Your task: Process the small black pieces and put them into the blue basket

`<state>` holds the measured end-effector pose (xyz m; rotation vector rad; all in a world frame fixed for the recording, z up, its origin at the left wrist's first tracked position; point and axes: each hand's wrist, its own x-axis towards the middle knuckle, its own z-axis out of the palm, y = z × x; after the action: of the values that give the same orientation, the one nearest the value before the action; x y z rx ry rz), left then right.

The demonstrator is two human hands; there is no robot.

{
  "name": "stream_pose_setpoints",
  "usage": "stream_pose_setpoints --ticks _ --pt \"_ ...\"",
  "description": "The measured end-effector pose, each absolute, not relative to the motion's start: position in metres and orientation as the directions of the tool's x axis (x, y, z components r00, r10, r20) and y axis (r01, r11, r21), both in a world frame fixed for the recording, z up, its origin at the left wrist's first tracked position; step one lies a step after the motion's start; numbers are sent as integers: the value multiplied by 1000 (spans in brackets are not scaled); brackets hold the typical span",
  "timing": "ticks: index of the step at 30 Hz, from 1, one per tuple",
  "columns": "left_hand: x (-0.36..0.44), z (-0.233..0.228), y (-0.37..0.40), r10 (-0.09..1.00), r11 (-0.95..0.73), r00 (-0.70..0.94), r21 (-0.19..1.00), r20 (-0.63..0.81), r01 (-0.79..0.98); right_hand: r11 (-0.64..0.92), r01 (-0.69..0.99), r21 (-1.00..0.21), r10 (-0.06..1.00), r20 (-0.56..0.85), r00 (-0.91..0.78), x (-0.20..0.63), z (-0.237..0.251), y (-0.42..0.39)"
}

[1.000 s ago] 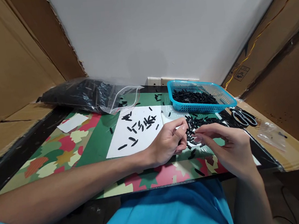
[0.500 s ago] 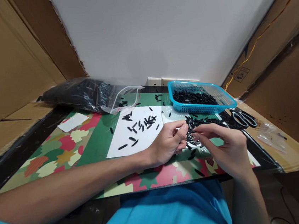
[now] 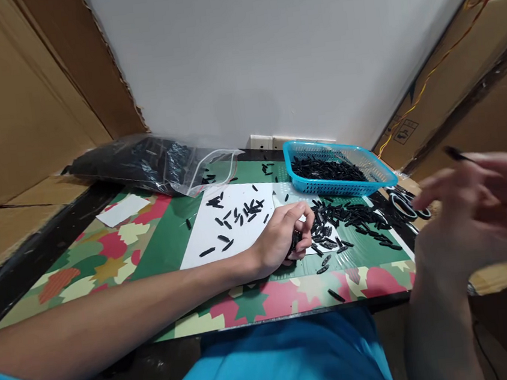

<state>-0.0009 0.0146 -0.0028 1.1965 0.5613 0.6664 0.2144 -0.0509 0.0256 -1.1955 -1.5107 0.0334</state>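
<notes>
Pale-grey wall (image 3: 258, 62) behind green table mat with leaf-patterned border (image 3: 163, 242), head view. Clutched in curled left hand (image 3: 288, 235), resting over mat: small black elongated pieces (image 3: 294, 241), count hidden. Pinched at fingertips of raised, motion-blurred right hand (image 3: 469, 215): one slim black piece (image 3: 454, 153). Just right of left hand: loose black pile (image 3: 346, 213). More on white paper sheet (image 3: 199, 238) and in turquoise perforated plastic basket (image 3: 335, 188).
</notes>
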Motion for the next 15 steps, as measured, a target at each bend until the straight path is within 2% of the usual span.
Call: stream_pose_setpoints --ticks 2,4,5,8,12,15 --pt "0 -5 16 717 218 696 963 -50 -156 380 746 -547 626 746 228 225 37 -33" --pt "0 -6 16 715 198 698 970 -43 -143 261 827 -499 713 677 183 228 42 -23" --pt "0 -7 16 717 185 696 973 -38 -137 258 808 -530 751 636 177 225 41 -23" --pt "0 -6 15 725 151 689 981 -27 -121 332 697 -635 817 563 124 207 30 -36" --pt "2 -4 13 733 131 681 983 -7 -131 449 630 -633 871 467 -152 182 17 -52" --pt "3 -5 12 736 136 677 977 10 -163 466 631 -620 881 388 -269 176 11 -51"
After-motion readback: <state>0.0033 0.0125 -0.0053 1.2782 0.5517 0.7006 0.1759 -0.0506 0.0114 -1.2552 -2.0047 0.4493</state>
